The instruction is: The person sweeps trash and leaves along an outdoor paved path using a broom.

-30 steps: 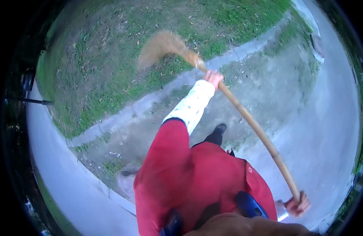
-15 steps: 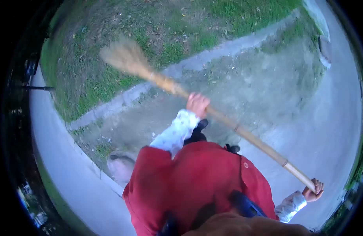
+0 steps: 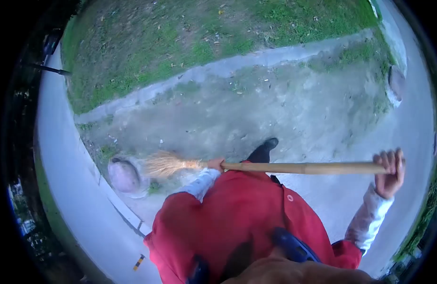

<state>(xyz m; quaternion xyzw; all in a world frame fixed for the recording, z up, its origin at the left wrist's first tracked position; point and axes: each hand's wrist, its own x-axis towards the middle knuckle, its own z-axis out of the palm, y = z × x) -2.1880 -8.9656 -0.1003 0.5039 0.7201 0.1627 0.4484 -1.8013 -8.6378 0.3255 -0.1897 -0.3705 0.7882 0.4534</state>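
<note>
A long bamboo-handled broom (image 3: 294, 168) lies almost level across the front of my body, its straw bristles (image 3: 165, 164) at the left. My left hand (image 3: 215, 164) is wrapped round the handle close to the bristles. At the far right, my right hand (image 3: 390, 173) holds the handle's butt end, its fingers bent over the tip. The bristles are over the bare ground beside a rounded stone (image 3: 124, 175); whether they touch the ground I cannot tell.
A pale concrete kerb (image 3: 204, 73) separates the grass (image 3: 180, 42) from the dusty ground (image 3: 218, 113). Paved paths run along the left (image 3: 62, 165) and right. Another stone (image 3: 396, 83) stands at the right. My dark shoe (image 3: 271, 143) shows ahead.
The broom has swung from a slant over the grass to nearly level, bristles coming back toward me. My left hand has drawn in; my right hand has risen and moved forward.
</note>
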